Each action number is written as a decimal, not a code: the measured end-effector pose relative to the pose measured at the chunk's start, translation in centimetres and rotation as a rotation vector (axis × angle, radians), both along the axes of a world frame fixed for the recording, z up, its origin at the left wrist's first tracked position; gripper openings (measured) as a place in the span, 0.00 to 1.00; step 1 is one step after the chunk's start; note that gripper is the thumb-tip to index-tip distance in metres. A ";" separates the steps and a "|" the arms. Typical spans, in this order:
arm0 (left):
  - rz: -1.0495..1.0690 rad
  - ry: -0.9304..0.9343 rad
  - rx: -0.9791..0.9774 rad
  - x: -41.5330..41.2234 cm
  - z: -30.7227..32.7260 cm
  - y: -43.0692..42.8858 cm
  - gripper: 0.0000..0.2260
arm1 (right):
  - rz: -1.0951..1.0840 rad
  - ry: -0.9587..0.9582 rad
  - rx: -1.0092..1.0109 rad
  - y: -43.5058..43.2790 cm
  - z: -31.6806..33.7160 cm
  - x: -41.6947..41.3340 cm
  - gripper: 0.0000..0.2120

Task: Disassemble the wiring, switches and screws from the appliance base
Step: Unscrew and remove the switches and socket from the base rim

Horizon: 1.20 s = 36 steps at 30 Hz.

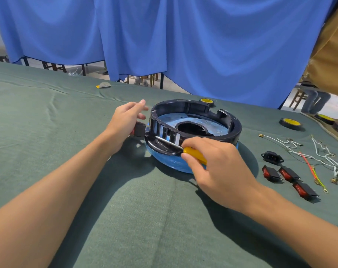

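While the right hand [212, 167] clamps a yellow-handled screwdriver [195, 154], three loose red rocker switches [288, 174] and white wires [319, 151] lie at right on the green cloth [135, 219]. At centre sits the round black plastic appliance base [233, 135], and the left hand [125, 122] rests beside it, fingers straight, over another black-and-red switch [138, 129].

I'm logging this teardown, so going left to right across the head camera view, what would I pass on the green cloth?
Left hand → appliance base → black power socket → orange-and-yellow wire. Skipped for overlap: the right hand and screwdriver at the base, the red switches and the white wires.
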State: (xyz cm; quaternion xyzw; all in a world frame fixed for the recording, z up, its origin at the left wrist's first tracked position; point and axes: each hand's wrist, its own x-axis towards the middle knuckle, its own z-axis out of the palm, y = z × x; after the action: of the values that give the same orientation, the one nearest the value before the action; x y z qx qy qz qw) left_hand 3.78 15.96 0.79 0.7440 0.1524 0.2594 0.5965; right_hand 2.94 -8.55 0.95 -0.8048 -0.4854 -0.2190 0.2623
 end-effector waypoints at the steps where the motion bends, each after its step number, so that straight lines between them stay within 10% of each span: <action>1: 0.077 -0.023 0.008 0.2 -0.2 0.0 0.16 | -0.005 0.000 0.012 -0.6 -0.4 0.1 0.08; 15: 0.409 -0.282 0.045 0.2 0.9 -1.5 0.26 | 0.008 0.098 0.222 -1.9 -2.3 -0.9 0.10; 27: 0.301 -0.449 0.330 -2.1 4.4 -12.5 0.26 | 0.163 0.966 0.725 -1.6 1.4 -1.4 0.12; 36: 0.300 -0.380 0.215 -1.2 4.0 -16.4 0.26 | 0.185 0.989 0.649 -4.8 2.1 -0.1 0.09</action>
State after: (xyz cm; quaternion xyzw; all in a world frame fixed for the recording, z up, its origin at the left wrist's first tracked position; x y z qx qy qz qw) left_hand 2.60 -0.46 4.75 0.7102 0.1175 0.4948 0.4869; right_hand 2.88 -13.39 3.08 -0.6445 -0.2820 0.0684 0.7074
